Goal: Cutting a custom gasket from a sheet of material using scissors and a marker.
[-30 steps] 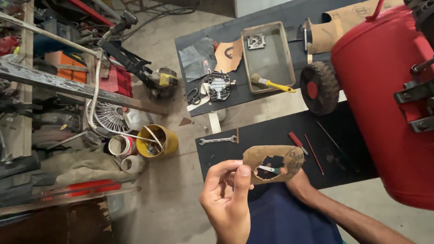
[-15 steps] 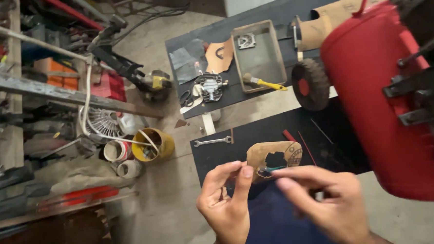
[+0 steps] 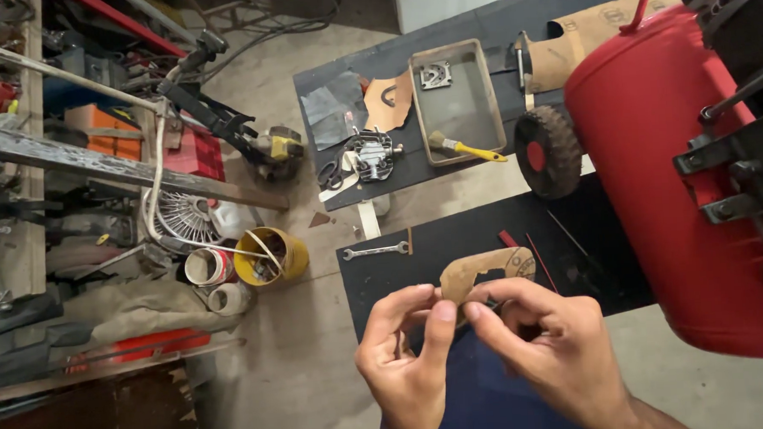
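Both hands [image 3: 490,347] pinch a jagged brown cardboard cutout [image 3: 478,275]

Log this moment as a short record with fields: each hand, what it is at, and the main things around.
left hand: left hand raised, fingers pinched toward the right hand's fingers
right hand: right hand raised, fingertips meeting the left's; whether anything is pinched cannot be told
nearest thing: brown cut-out sheet, partly hidden behind the fingers
below: black mat bearing a wrench
right side: red tank with a black wheel
farther: tray, yellow-handled brush
floor: yellow bucket
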